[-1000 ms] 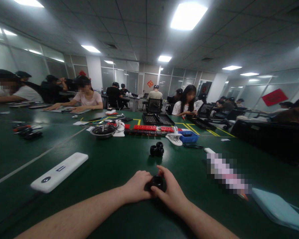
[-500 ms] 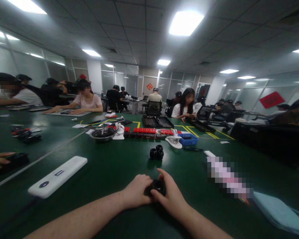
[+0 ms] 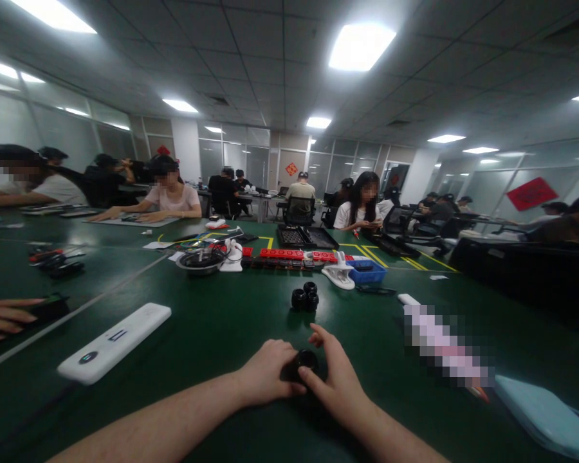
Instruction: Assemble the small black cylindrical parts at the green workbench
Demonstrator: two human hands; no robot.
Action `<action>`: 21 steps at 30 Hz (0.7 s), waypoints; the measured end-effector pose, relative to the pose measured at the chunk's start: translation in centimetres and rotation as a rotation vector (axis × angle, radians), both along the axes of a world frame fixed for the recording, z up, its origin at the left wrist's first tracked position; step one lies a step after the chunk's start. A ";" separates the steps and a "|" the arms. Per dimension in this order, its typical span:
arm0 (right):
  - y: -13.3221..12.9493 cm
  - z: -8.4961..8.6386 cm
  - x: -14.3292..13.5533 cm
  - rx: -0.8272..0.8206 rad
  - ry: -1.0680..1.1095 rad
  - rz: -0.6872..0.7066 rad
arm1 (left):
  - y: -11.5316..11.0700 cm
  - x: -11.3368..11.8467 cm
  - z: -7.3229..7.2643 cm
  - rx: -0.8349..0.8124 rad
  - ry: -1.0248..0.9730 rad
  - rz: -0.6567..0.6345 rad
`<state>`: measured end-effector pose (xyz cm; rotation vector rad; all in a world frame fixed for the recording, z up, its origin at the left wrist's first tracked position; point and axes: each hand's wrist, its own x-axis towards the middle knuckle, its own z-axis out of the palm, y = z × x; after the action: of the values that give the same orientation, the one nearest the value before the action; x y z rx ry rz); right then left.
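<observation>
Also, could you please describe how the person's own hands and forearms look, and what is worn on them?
Both the left hand and right hand look ungloved. The forearms are bare, no sleeve, watch or bracelet visible.

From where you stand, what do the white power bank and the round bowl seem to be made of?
White power bank: probably plastic, smooth and softly glossy, judging by its even white shell and rounded edges.

Round bowl: likely polished metal, perhaps stainless steel, since its silvery outer wall catches the light.
</observation>
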<state>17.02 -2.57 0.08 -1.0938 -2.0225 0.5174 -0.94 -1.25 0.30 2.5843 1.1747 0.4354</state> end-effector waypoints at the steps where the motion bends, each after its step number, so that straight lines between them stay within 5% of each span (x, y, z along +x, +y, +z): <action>1: 0.0 -0.1 0.0 -0.024 0.001 -0.005 | 0.0 0.0 0.0 0.000 0.000 0.000; 21: -0.1 0.0 0.4 -0.007 0.057 0.146 | -0.1 0.1 -0.1 0.024 -0.036 0.058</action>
<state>17.38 -2.64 0.08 -0.9293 -2.0612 0.6237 -0.81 -1.39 0.23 2.5570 1.2415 0.5093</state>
